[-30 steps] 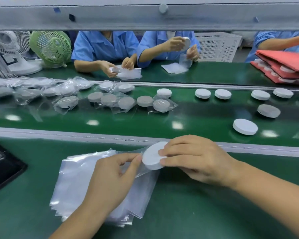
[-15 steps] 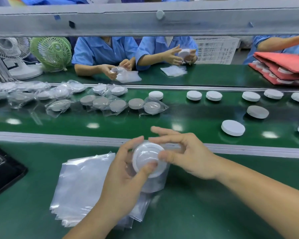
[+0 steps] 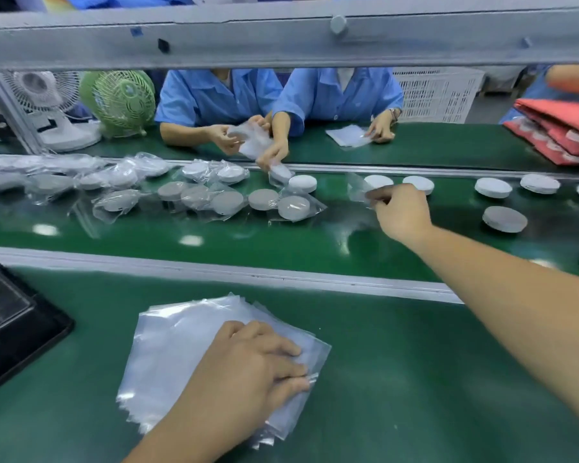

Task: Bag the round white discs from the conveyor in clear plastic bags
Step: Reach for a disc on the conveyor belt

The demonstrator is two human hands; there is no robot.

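**While One Hand Pinned the Bags, the Other Reached Over the Belt**

Where the conveyor (image 3: pixel 214 235) ran off to the left, the bagged discs (image 3: pixel 293 207) lay crowded together, each flat on its face inside crumpled film, evidently dropped there to ride away. Nearer me, on the green surface (image 3: pixel 398 379), sat the stack of clear bags (image 3: pixel 181 345), fanned a little and turned so one corner pointed right. The left hand (image 3: pixel 244 372) lay flat on it, fingers nearly straight and pressing at the right-hand edge. I took that as holding the pile down while working the top sheet loose.

Further right, the right hand (image 3: pixel 403 210) stretched out over the belt with its fingers curled, pinching a blurred clear bag (image 3: pixel 356 192); whether a disc sat in it I could not tell. Beyond it the bare discs (image 3: pixel 504 218) waited well apart, all lying flat, round faces up. Being round, they had no long axis to line up.
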